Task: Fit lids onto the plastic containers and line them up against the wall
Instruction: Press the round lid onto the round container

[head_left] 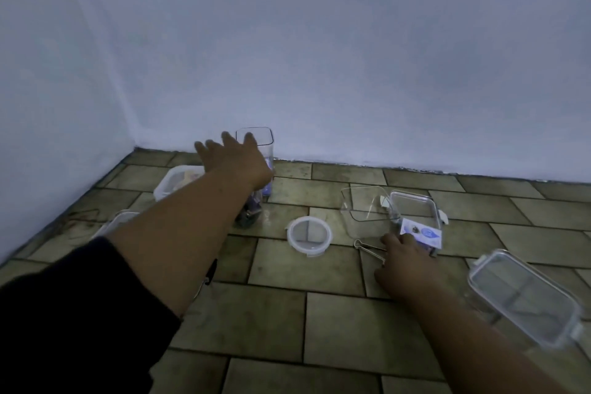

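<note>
We saw the tall clear square container (256, 141) standing upright at the far edge of the tiled floor (335, 323), close to the wall (319, 57) and not far from the far left corner. Its long axis ran vertically, its open, lidless mouth faced up, and something dark lay in its bottom. The left hand (235, 160) was stretched out in front of it with fingers straight and spread, curled round nothing. Nearer the middle of the floor lay a round white-rimmed lid (309, 236), flat. Just right of it stood a low clear square container (364, 206), open on top, touching a lidded rectangular container (415, 208) that bore a label (423, 235) and had its long axis running toward the wall. The right hand (403, 261) lay just before that label, over metal tongs (367, 246); we could not tell whether its fingers clasped anything. Toward the near right edge a clip-lidded rectangular container (524, 297) lay diagonally.
</note>
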